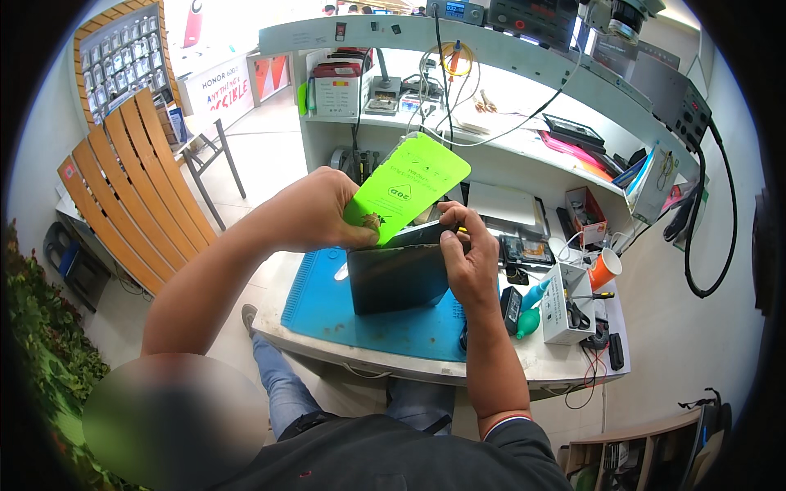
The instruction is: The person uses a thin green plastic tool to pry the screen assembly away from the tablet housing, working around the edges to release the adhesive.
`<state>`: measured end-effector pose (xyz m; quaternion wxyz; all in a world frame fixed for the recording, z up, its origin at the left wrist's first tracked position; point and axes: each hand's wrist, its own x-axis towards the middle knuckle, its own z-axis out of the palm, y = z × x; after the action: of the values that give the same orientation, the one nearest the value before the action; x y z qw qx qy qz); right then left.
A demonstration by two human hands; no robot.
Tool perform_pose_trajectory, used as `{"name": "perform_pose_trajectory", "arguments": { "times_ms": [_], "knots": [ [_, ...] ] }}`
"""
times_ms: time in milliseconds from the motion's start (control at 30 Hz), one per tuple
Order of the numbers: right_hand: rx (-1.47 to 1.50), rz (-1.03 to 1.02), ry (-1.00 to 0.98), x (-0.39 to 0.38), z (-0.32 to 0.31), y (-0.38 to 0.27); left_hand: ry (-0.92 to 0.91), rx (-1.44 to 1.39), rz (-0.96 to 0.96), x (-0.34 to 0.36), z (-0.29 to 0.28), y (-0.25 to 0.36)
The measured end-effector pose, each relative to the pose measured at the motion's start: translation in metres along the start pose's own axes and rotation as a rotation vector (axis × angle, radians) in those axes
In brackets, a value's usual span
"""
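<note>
My left hand pinches the lower end of a bright green, phone-shaped sheet with rounded corners and dark print. The sheet slants up to the right, its lower edge meeting the top of a dark, flat, tablet-like slab. My right hand grips that slab at its upper right corner, thumb on the near face and fingers curled over the top edge. The slab stands nearly upright above a blue work mat. Whether the sheet lies between layers of the slab or just behind its edge, I cannot tell.
To the right on the bench stand a white box of tools, a green blower bulb and an orange cup. Phone parts lie behind my right hand. A shelf with cables crosses the back.
</note>
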<state>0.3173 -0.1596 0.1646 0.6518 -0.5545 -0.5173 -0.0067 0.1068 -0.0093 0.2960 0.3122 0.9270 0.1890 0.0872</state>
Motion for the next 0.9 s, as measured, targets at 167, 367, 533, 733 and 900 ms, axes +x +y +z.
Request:
{"name": "perform_pose_trajectory", "arguments": {
  "times_ms": [167, 367, 533, 733, 900],
  "knots": [
    [-0.023, 0.074, -0.039, 0.001, -0.004, -0.007, -0.036, 0.090, 0.080, 0.003, -0.002, -0.006],
    [-0.012, 0.050, -0.041, 0.003, -0.004, -0.005, 0.024, -0.109, 0.045, -0.003, -0.008, -0.009],
    [-0.029, 0.034, -0.046, 0.004, -0.004, -0.005, 0.132, -0.095, 0.188, -0.019, 0.002, -0.016],
    [-0.002, 0.052, -0.042, 0.003, -0.004, -0.006, 0.203, -0.019, 0.225, -0.030, 0.011, -0.013],
    [-0.016, 0.030, -0.039, 0.003, -0.003, -0.002, 0.263, 0.128, 0.370, -0.027, 0.018, -0.022]
  ]
}}
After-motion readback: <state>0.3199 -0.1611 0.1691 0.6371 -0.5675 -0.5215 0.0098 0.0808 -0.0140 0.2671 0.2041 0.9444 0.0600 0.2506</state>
